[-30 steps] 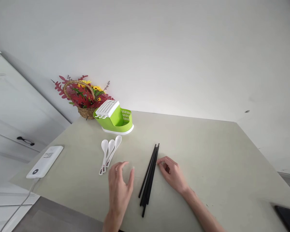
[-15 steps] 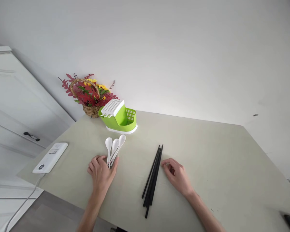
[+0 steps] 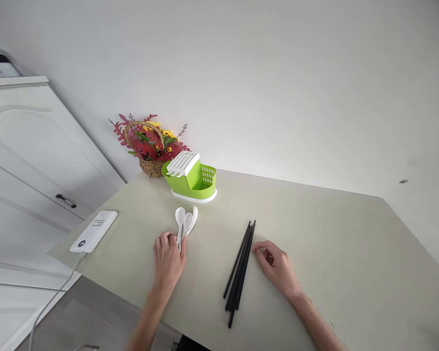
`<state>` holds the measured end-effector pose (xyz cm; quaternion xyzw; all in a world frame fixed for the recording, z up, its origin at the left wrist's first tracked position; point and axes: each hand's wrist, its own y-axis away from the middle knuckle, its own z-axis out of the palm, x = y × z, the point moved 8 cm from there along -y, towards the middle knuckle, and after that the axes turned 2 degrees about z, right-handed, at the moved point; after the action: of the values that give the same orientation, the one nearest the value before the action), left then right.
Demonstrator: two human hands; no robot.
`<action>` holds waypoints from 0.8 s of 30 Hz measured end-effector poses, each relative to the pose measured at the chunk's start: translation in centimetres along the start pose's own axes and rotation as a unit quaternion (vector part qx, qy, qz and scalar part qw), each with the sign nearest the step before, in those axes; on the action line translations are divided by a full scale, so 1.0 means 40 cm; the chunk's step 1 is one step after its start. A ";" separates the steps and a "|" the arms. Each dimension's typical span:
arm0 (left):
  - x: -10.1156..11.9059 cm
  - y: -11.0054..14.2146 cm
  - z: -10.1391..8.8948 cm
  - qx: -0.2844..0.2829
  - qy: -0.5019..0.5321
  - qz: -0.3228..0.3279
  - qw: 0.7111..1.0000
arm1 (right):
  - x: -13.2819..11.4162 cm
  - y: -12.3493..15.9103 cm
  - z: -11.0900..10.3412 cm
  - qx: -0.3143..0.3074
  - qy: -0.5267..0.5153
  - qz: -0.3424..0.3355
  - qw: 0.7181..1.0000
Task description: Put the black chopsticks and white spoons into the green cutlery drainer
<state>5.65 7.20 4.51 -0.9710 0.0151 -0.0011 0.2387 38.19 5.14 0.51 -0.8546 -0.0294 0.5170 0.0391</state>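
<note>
Head view, spoons (image 3: 188,224) between left fingers (image 3: 183,249); chopsticks (image 3: 242,268) beside right fingers (image 3: 265,245)

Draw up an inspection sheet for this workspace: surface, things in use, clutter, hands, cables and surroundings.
Surface: pale table, a few dark specks near right.
Things: three white spoons; black chopsticks in a loose bundle; green caddy beyond the spoons.
Clutter: flower basket, white device.
Hands: left hand on spoon handles; right hand curled beside chopsticks.
Cables: one grey cable, from device over table edge.
Surroundings: white cabinet left, wall behind.
</note>
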 end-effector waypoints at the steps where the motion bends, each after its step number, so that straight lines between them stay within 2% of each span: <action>1: 0.001 0.002 -0.001 -0.002 -0.001 0.001 1.000 | 0.001 0.002 -0.001 0.003 0.001 0.001 1.000; 11: 0.025 0.018 -0.025 -0.024 0.011 0.009 1.000 | 0.006 0.006 0.008 0.000 -0.001 -0.017 1.000; 16: 0.032 0.025 -0.044 -0.008 0.028 0.009 1.000 | 0.005 0.006 0.009 -0.001 0.001 -0.022 1.000; 24: 0.029 0.025 -0.031 -0.014 0.015 0.013 1.000 | 0.001 0.008 0.012 -0.011 0.002 -0.024 1.000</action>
<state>6.77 5.71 5.15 -0.9738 0.0313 -0.0119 0.2248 37.79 4.85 0.24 -0.8551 -0.0558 0.5138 0.0420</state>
